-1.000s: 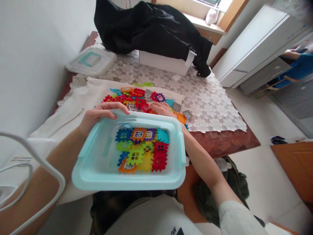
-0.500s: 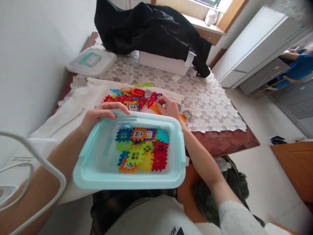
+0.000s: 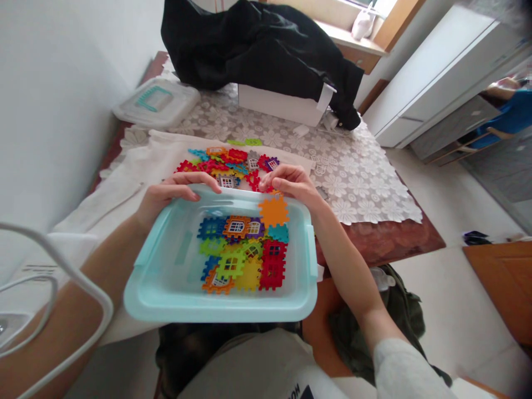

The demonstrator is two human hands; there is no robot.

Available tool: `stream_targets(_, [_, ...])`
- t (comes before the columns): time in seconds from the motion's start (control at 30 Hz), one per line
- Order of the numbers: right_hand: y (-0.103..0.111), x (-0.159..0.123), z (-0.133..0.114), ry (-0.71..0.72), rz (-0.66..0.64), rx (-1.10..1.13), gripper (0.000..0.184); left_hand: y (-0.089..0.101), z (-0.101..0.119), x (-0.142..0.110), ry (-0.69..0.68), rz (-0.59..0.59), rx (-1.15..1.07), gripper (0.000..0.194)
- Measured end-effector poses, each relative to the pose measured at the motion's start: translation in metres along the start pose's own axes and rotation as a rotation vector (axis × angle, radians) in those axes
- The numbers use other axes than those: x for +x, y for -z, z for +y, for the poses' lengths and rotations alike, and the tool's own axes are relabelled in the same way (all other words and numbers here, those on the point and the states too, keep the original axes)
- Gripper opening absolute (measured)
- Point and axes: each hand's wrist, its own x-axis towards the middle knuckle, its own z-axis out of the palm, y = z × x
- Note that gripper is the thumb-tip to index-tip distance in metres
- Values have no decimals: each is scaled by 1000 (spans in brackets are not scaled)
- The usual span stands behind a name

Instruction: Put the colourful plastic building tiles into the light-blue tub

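My left hand [image 3: 177, 191] grips the far left rim of a pale turquoise plastic bin [image 3: 166, 293], its fingers hooked over the edge. Inside lie notched toy building tiles: blue, green, red [image 3: 273, 266], yellow [image 3: 248, 275] and orange window pieces. My right hand [image 3: 291, 184] is over the bin's far right rim with its fingers closed. Just under it hangs an orange notched tile [image 3: 274, 212], in front of the bin's inner wall; the exact grip is hidden. Beyond the rim, a loose pile of coloured tiles [image 3: 236, 156] is spread on a white cloth.
A lace-covered table [image 3: 361, 194] stretches behind the bin. A box [image 3: 278, 105] under a black cloth [image 3: 257, 50] stands at the back, and a clear lid [image 3: 158, 102] lies at left. A white cable [image 3: 78, 277] loops across the left. Another person [image 3: 507, 113] is at far right.
My right hand has come back from the pile to the bin's rim, and the orange tile now shows below it, inside the bin's outline. My left hand has stayed on the rim.
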Motion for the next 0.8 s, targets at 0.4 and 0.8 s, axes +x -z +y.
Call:
stream_targets(0.4, [0, 5, 39, 7, -105, -1063, 45, 3, 0, -1, 27, -49, 11, 25])
stream_targets(0.8, [-3, 8, 39, 47, -7, -1056, 16, 4, 1, 1, 7, -55, 9, 25])
